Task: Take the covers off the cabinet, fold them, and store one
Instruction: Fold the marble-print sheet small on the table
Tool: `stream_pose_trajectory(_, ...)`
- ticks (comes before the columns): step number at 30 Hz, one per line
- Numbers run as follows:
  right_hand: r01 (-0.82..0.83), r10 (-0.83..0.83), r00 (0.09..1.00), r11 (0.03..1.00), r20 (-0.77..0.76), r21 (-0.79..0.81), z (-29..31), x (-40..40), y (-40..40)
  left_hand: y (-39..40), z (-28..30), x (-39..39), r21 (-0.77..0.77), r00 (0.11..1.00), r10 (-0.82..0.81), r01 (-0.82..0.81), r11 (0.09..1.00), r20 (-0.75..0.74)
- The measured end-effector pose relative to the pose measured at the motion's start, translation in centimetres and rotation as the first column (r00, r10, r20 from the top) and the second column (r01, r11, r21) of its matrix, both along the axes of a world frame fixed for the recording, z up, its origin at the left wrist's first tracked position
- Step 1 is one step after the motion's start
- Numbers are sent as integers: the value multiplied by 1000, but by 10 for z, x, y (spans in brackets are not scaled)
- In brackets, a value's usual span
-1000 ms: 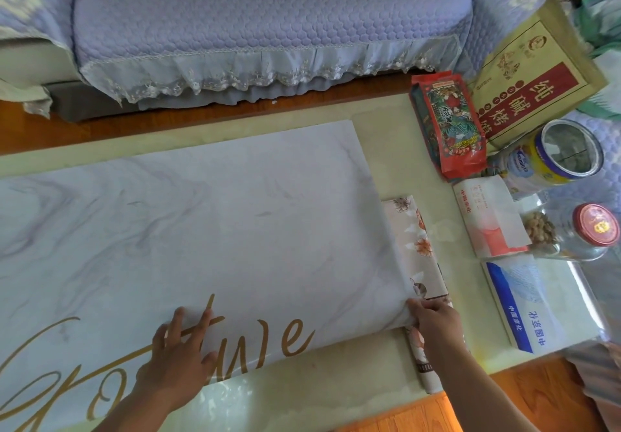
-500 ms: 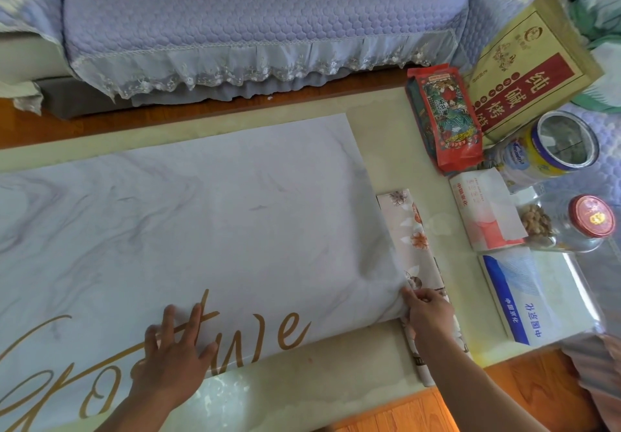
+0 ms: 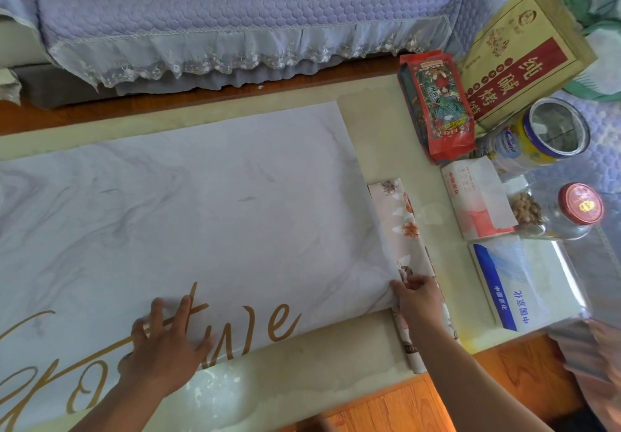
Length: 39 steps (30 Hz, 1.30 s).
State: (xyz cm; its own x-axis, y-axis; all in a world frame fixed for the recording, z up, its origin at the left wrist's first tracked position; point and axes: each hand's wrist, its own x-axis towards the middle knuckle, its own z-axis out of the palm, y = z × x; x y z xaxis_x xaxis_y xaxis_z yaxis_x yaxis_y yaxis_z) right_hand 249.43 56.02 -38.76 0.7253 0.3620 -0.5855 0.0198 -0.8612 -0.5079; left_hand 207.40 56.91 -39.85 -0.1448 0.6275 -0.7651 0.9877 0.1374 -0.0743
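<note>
Little has shifted: left hand [image 3: 164, 341] still presses flat at 7 o'clock on the cover [image 3: 201, 203], right hand [image 3: 415, 297] pinches its 4 o'clock corner, fold pending.

A large cover [image 3: 201, 216] lies spread over the worktop [image 3: 379, 135]; a folded cover [image 3: 408, 230] lies along its right edge. Packets and jars [image 3: 551, 132] crowd the worktop's right end.

marbled cover [image 3: 201, 213]: left end cut off | floral cover [image 3: 408, 230]: partly hidden beneath it
</note>
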Motion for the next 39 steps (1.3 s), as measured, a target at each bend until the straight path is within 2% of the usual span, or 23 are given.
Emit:
stream_pose_trajectory(3,-108,116,975,993,188,-52,5,19,-4,5,-2,6,-7,999,32,-32,999,12)
stream_pose_trajectory(5,-166,208,951,968,229,-190,3,40,-15,7,-2,6,-10,999,44,-44,999,1)
stream_pose_trajectory(7,-256,323,927,916,190,-308,0,58,-27,8,-8,1,16,999,31,-31,999,-6)
stream_pose_trajectory(11,-395,466,874,847,138,-357,1,63,-38,6,-21,-4,26,999,26,-26,999,-24)
stream_pose_trajectory(17,-365,415,908,847,52,-385,1,70,-32,9,-21,3,8,999,17,-17,1000,-34)
stream_pose_trajectory(21,-442,515,856,768,38,-463,-4,72,-27,10,-21,3,-1,998,17,-17,1000,-53)
stream_pose_trajectory(26,-410,457,889,829,37,-381,6,64,-26,6,-25,2,-9,997,28,-28,1000,-72)
stream_pose_trajectory(29,-399,378,917,866,-127,-302,16,73,-21,7,-24,6,-17,997,18,-19,1000,-80)
stream_pose_trajectory(33,-483,426,859,859,-283,-172,29,79,-21,9,-22,5,-27,997,24,-26,999,-74)
stream_pose_trajectory(36,-499,473,857,861,-206,-97,40,80,-24,8,-25,1,-30,997,42,-44,999,-63)
stream_pose_trajectory(39,-509,514,858,851,6,-129,51,89,-28,8,-28,-1,-23,998,41,-42,999,-55)
